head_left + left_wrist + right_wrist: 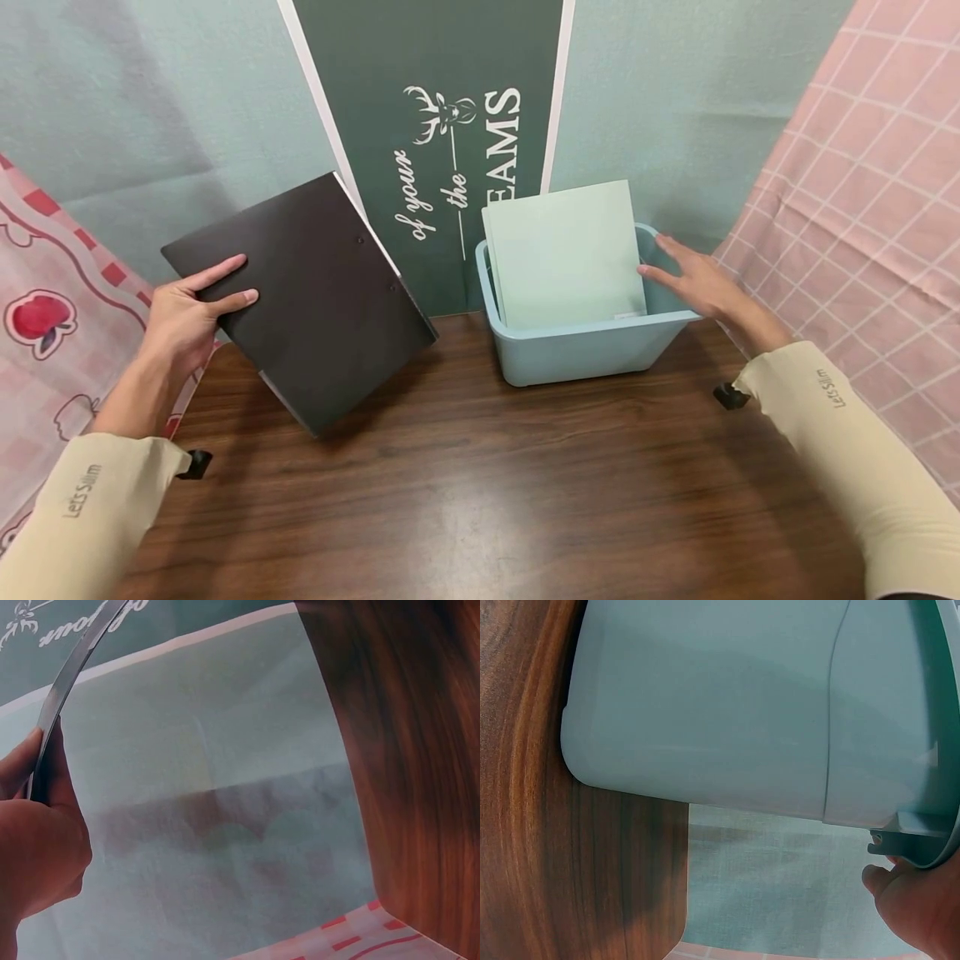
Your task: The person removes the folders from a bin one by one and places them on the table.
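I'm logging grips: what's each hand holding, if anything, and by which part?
The left hand grips the black folder by its left edge. The right hand is at the bin's rim; whether it grips can't be told.

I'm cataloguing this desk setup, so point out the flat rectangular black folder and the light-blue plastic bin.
Flat rectangular black folder (322, 300): head view, middle of its cover.
Light-blue plastic bin (585, 356): head view, front wall.

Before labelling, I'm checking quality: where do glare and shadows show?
Head view: glare on the brown table, shadow beneath the black folder; left wrist view: a darker band across the pale backdrop; right wrist view: soft shading on the blue bin.
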`<state>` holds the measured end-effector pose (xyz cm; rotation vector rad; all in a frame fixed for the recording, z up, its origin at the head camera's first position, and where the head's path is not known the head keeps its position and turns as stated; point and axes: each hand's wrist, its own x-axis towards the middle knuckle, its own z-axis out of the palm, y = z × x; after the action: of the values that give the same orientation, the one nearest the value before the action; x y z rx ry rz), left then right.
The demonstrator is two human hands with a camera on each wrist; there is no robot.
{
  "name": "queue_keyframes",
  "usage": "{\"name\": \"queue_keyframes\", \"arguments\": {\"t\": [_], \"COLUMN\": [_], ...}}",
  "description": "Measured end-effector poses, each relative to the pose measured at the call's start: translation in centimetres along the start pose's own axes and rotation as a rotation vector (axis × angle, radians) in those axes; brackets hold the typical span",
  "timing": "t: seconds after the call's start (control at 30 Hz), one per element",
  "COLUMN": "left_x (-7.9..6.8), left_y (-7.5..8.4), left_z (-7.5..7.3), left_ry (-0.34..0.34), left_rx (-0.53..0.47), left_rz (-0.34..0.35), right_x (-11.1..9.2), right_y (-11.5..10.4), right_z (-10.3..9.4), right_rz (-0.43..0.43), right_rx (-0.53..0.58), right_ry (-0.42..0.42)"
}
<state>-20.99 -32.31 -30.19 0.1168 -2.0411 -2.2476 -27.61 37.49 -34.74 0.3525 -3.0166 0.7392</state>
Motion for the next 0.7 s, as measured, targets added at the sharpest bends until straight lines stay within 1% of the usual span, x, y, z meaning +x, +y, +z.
{"name": "queue_keyframes", "arguments": {"t": [0.17, 0.27, 0.47, 0.7], "left_x": [0.1, 0.2, 0.3, 0.6], "left_y": [-0.2, -0.3, -0.3, -0.3], "left_z": [-0.4, -0.6, -1.2, -2.1], "left_ry": [-0.026, -0.045, -0.073, -0.094], "left_rx": [0.04, 0.06, 0.123, 0.245], "left_rz": [-0.073, -0.105, -0.132, -0.157], "right_x": [0.1, 0.1, 0.1, 0.1], "right_y": [0.2, 0.3, 0.3, 0.3], "right_z": [0.1, 0.1, 0.0, 0.0], "right_rz": [-0.003, 0.0, 0.002, 0.004], "right_rx": [0.003, 0.003, 0.001, 0.004], "right_ry": [0.004, 0.004, 0.004, 0.009]}}
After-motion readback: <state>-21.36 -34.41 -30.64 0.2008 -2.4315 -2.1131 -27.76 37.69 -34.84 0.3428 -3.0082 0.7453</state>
